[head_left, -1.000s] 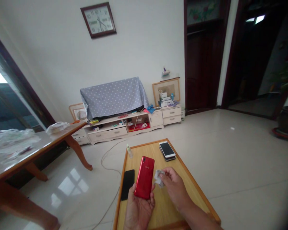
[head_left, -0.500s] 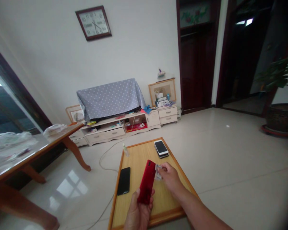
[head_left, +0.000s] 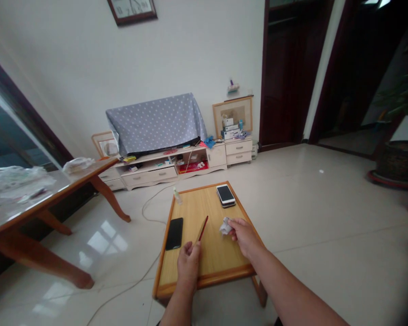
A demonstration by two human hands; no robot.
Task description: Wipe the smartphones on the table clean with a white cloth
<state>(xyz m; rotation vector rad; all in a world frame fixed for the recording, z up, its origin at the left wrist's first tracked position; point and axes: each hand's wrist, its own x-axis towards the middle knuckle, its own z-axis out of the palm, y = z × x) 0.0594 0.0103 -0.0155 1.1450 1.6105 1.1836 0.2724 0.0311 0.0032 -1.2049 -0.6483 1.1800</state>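
My left hand (head_left: pixel 189 262) grips a red phone (head_left: pixel 203 229) by its lower end, above the small wooden table (head_left: pixel 209 268). The phone is turned edge-on, so its faces barely show. To the right of it, my right hand (head_left: pixel 242 234) is closed on a crumpled white tissue (head_left: pixel 226 226), apart from the phone. A black phone (head_left: pixel 174 234) lies on the table's left side. At the far right corner a white phone (head_left: pixel 225 194) rests on top of a dark one. A small clear bottle with a pale green cap (head_left: pixel 177 195) stands at the far left corner.
A larger table (head_left: pixel 85 179) with plastic bags on it stands at the left. Behind is a low white cabinet (head_left: pixel 149 179), partly under a dotted grey cloth (head_left: pixel 156 124). A cable (head_left: pixel 122 290) runs across the floor. A potted plant (head_left: pixel 399 160) stands at the right.
The red phone has turned from showing its back to edge-on. My right hand with the tissue has come away from the phone's edge. The camera view has tilted down.
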